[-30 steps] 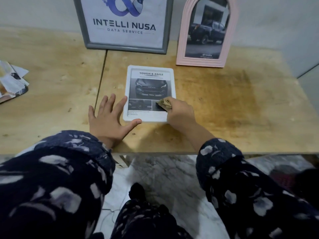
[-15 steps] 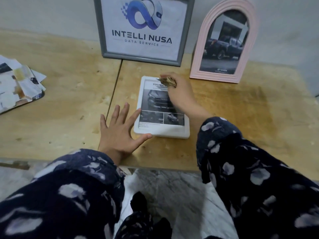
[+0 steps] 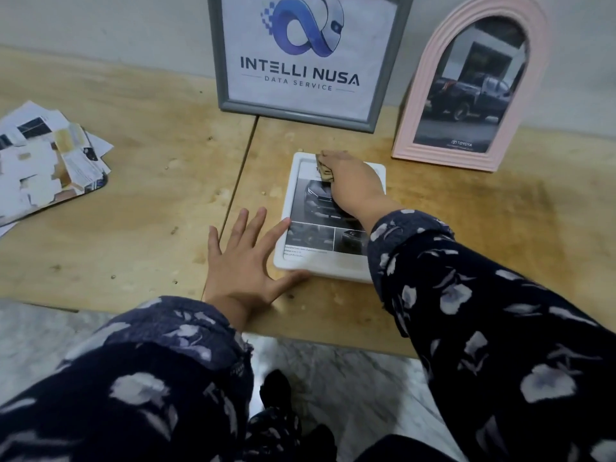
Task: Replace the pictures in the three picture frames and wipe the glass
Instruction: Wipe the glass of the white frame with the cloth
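A white picture frame (image 3: 293,265) with a car brochure picture lies flat on the wooden table (image 3: 150,195). My right hand (image 3: 353,181) grips a small tan cloth (image 3: 322,168) and presses it on the glass near the frame's far left corner. My left hand (image 3: 243,265) lies flat with spread fingers against the frame's near left corner, thumb along its front edge. A grey frame (image 3: 230,105) with a logo print and a pink arched frame (image 3: 443,158) with a truck picture stand against the wall behind.
A pile of loose paper pictures (image 3: 43,161) sits on a dark mat at the table's left. The table's near edge runs below my hands, with marble floor (image 3: 350,378) beneath. My patterned sleeves fill the foreground.
My right hand with the cloth has moved from the frame's near right part up to its far edge, then slightly left. My left hand stays at the corner.
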A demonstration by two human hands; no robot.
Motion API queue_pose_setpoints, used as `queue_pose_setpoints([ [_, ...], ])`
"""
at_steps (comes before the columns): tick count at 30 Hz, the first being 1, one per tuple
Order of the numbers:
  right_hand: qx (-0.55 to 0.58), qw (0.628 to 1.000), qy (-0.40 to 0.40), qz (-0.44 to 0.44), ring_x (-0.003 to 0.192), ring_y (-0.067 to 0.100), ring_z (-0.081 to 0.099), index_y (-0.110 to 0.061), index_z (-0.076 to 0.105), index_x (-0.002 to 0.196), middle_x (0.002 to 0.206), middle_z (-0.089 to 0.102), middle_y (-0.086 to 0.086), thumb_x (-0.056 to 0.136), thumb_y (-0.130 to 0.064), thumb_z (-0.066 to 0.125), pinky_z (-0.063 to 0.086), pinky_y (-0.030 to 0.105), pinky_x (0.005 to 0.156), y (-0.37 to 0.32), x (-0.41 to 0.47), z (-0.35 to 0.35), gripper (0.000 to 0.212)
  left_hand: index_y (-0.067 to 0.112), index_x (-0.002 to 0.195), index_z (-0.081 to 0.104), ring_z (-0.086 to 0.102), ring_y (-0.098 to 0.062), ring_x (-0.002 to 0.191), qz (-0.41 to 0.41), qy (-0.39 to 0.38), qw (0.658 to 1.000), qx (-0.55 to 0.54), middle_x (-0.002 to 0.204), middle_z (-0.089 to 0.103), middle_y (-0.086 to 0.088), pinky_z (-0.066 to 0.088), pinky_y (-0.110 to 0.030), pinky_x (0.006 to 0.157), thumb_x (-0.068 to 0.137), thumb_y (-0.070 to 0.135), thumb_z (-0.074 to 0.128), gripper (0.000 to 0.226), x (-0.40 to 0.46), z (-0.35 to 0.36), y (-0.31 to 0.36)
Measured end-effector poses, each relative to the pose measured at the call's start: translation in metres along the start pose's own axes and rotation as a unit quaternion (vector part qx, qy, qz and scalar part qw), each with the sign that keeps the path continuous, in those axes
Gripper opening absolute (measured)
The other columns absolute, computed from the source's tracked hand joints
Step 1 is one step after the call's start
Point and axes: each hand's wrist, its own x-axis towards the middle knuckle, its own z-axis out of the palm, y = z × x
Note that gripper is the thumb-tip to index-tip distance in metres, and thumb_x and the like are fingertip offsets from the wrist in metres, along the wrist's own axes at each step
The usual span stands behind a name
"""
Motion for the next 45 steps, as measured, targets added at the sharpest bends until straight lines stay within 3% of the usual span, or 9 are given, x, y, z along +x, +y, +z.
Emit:
queue_pose_setpoints([
  [4,0.008,0.999,0.017,0.050,0.141,0.022,0.032,-0.015,0.039,0.145,0.154,0.034,0.002,0.086,0.006,0.044,0.025,0.030,0.115,0.024,-0.017,-0.012,0.063,0.054,0.147,0.005,-0.012,-0.012,0.148,-0.001,0.008,1.000,0.005,0.162,-0.001,0.013,-0.006,-0.059,0.115,0.067,0.094,0.018,0.091,0.000,0.000,0.002],
  [8,0.017,0.991,0.047,0.124,0.120,0.034,0.053,-0.013,0.051,0.136,0.134,0.056,0.015,0.089,0.000,0.044,0.043,0.035,0.099,0.049,-0.033,-0.021,0.050,0.054,0.147,0.009,-0.007,-0.013,0.149,-0.001,0.019,1.000,-0.001,0.162,0.004,0.013,-0.003,-0.060,0.115,0.066,0.094,0.021,0.090,0.000,0.001,0.003],
  [12,0.029,0.988,0.043,0.142,0.110,0.034,0.059,-0.016,0.060,0.128,0.124,0.063,0.015,0.088,-0.001,0.043,0.048,0.033,0.092,0.047,-0.048,-0.023,0.045,0.053,0.146,0.014,-0.001,-0.015,0.149,-0.001,0.032,0.999,-0.007,0.162,0.009,0.011,0.000,-0.061,0.114,0.066,0.094,0.025,0.091,0.001,0.002,0.002],
  [21,0.089,0.980,0.071,0.164,0.097,0.029,0.062,-0.023,0.059,0.130,0.114,0.067,0.010,0.091,-0.006,0.045,0.045,0.027,0.073,0.027,-0.103,-0.011,0.044,0.052,0.147,0.012,-0.001,-0.015,0.149,0.001,0.027,1.000,0.002,0.162,0.010,0.009,0.001,-0.062,0.115,0.067,0.094,0.025,0.091,0.002,0.002,0.001],
  [26,0.098,0.975,0.081,0.181,0.097,0.028,0.063,-0.026,0.058,0.130,0.113,0.069,0.009,0.090,-0.011,0.048,0.049,0.029,0.078,0.018,-0.132,-0.001,0.044,0.051,0.148,0.013,-0.003,-0.015,0.149,0.002,0.013,1.000,0.006,0.162,0.008,0.009,0.000,-0.062,0.114,0.067,0.095,0.025,0.093,0.001,0.001,0.002],
  [32,0.119,0.970,0.100,0.185,0.084,0.025,0.063,-0.028,0.062,0.125,0.101,0.071,0.005,0.091,-0.011,0.049,0.044,0.026,0.063,0.003,-0.170,0.015,0.041,0.050,0.148,0.009,-0.006,-0.016,0.149,0.005,0.001,1.000,0.024,0.162,0.003,0.009,0.000,-0.063,0.114,0.068,0.095,0.019,0.093,0.000,0.002,0.000],
  [39,0.132,0.955,0.178,0.197,0.094,0.034,0.065,-0.012,0.061,0.128,0.115,0.069,0.014,0.085,0.000,0.054,0.047,0.028,0.075,-0.028,-0.211,0.034,0.045,0.049,0.149,0.003,-0.012,-0.018,0.149,0.017,-0.040,0.999,0.023,0.162,-0.005,0.009,-0.006,-0.063,0.113,0.068,0.095,0.016,0.094,-0.003,-0.004,0.001],
  [42,0.145,0.941,0.202,0.229,0.109,0.033,0.062,-0.010,0.054,0.134,0.138,0.054,0.009,0.085,0.002,0.053,0.051,0.037,0.090,-0.046,-0.214,0.043,0.050,0.050,0.149,0.000,-0.018,-0.019,0.147,0.014,-0.088,0.996,-0.006,0.162,-0.011,0.008,-0.012,-0.063,0.111,0.077,0.087,0.009,0.081,0.002,-0.011,0.001],
  [45,0.157,0.928,0.173,0.289,0.130,0.028,0.047,-0.015,0.042,0.143,0.151,0.038,0.003,0.090,-0.002,0.048,0.042,0.038,0.104,-0.065,-0.208,0.050,0.055,0.051,0.148,-0.001,-0.020,-0.018,0.147,0.009,-0.143,0.987,-0.065,0.161,-0.013,0.009,-0.015,-0.061,0.112,0.089,0.072,-0.001,0.063,0.008,-0.021,-0.001],
])
